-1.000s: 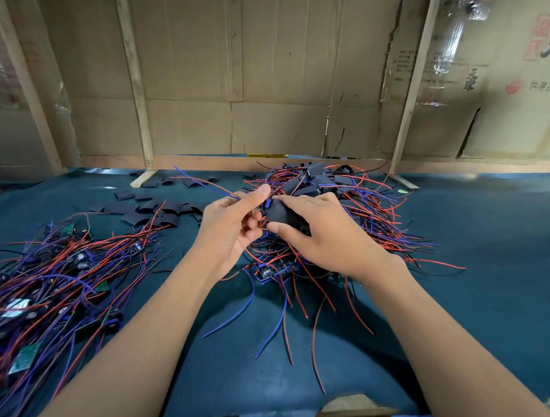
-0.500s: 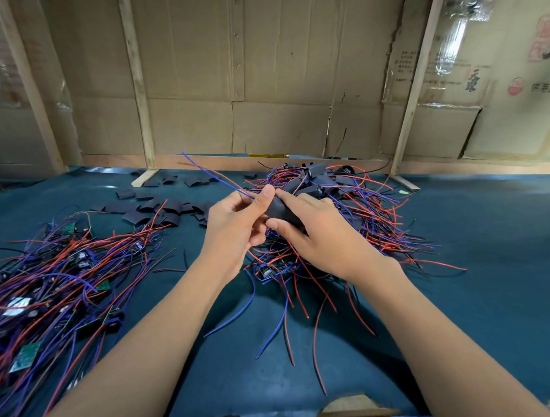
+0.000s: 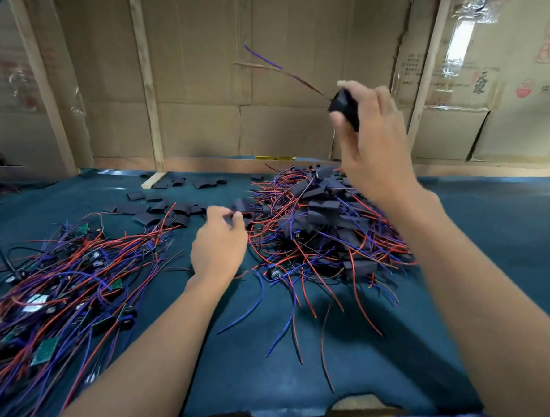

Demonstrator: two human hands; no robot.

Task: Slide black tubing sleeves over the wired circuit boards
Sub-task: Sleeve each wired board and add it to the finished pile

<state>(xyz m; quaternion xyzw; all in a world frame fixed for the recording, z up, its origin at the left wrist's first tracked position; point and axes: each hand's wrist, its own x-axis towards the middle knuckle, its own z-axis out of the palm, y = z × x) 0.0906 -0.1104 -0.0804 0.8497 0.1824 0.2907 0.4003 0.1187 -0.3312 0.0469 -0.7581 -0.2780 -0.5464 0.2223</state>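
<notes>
A black tubing sleeve [image 3: 344, 107] is being held up in the air by the right hand [image 3: 371, 141], in front of the cardboard wall [image 3: 195, 84], well above the tabletop [image 3: 493, 227]. The fingers [image 3: 345, 84] and thumb are curling round the sleeve and pinching it; the palm is hiding its lower end, and motion blur is smearing its outline. A thin red and purple wire pair [image 3: 278, 68] is sticking out of the sleeve's upper end and trailing up to the left. Whether a board is sitting inside cannot be made out.

The left hand [image 3: 219, 247] is hovering low over the tabletop, between two piles, its fingers loosely bent. Its fingertips are reaching the edge of the loose black sleeve pieces [image 3: 171, 211]; whether they are pinching one is not clear.

To the right of that hand, a heap of sleeved boards [image 3: 319, 218] is lying with red and purple wires spilling toward the viewer. To the left, a tangle of bare green circuit boards [image 3: 44, 349] with the same wires is spreading to the picture's edge, where it is being cut off. The flat, short sleeve pieces are lying scattered behind. The tabletop is covered in dark teal cloth. Pale wooden battens [image 3: 145, 87] are running up the wall.
</notes>
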